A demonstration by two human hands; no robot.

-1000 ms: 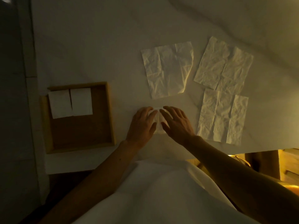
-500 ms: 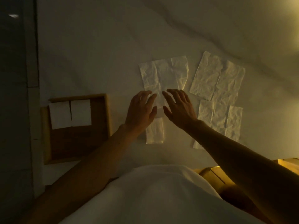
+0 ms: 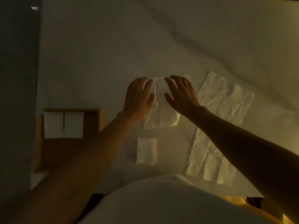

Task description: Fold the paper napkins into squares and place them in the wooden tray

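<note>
In dim light, an unfolded paper napkin (image 3: 161, 117) lies flat at the table's middle. My left hand (image 3: 137, 96) and my right hand (image 3: 181, 94) hover over its far half, fingers spread, holding nothing. A folded napkin (image 3: 146, 150) lies on the table nearer to me, free of both hands. The wooden tray (image 3: 90, 125) sits at the left with two folded white napkins (image 3: 63, 124) side by side in its far part. Two more unfolded napkins lie at the right: one farther (image 3: 226, 97), one nearer (image 3: 208, 160), partly under my right forearm.
The white marble table (image 3: 113, 54) stretches away beyond the napkins. Its left edge runs beside the tray, with dark floor beyond. The near edge is at my body, and my white top fills the bottom of the view.
Both hands left the folded napkin on the table and reached forward to the unfolded napkin beyond it. The camera tilted, shifting everything lower in view.
</note>
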